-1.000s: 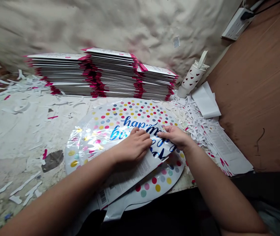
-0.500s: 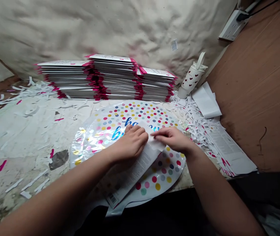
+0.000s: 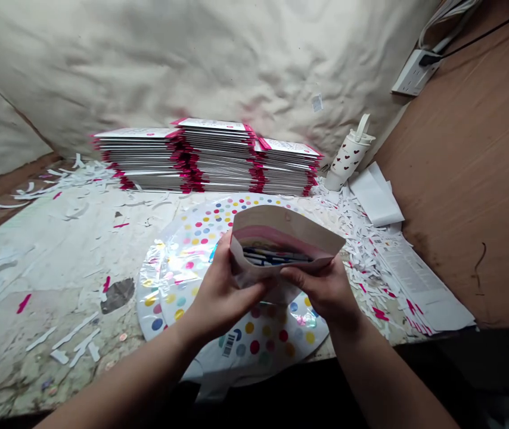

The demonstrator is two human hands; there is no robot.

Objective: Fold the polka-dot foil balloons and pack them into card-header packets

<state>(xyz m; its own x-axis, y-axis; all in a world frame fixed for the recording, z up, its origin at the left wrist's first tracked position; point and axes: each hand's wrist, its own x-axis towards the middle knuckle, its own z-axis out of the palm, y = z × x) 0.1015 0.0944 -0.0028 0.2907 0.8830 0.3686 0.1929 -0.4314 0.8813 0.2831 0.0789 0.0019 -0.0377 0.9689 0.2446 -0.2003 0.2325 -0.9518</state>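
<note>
- Thumbs pressed to the near lip, the left hand [image 3: 221,292] and the right hand [image 3: 328,286] gripped opposite sides of a whitish paper pouch with a tan lining [image 3: 288,223]; most of the fingers curled out of my sight.
- From where I stood, the chief danger seemed to lie at that near lip: thumbs pushing too hard could have creased or torn the thin paper.
- A slackened grip could have let the mouth fold shut, and a sharp tilt could have sent the flat blue-and-white layers [image 3: 275,260] inside sliding out.
- The pouch, held up over the middle of the near edge, gaped wide, its far wall standing taller than the near one and a pinkish band crossing the lining. Shadow hid its depth; how far down its lower end reached, I could not tell.
- Beneath the hands lay a round, glossy white sheet scattered with coloured dots [image 3: 178,286], likely to wrinkle under a leaning wrist.
- Around it, a stained, pale worktable [image 3: 17,268] was strewn with white and pink paper scraps [image 3: 358,250], which a sweeping forearm could have carried into the open mouth.
- Farther back, three stacks of flat white packets with bright pink edges [image 3: 221,158] stood near a white tumbler printed with dark red hearts [image 3: 347,159], before a crumpled cream backdrop [image 3: 147,65].
</note>
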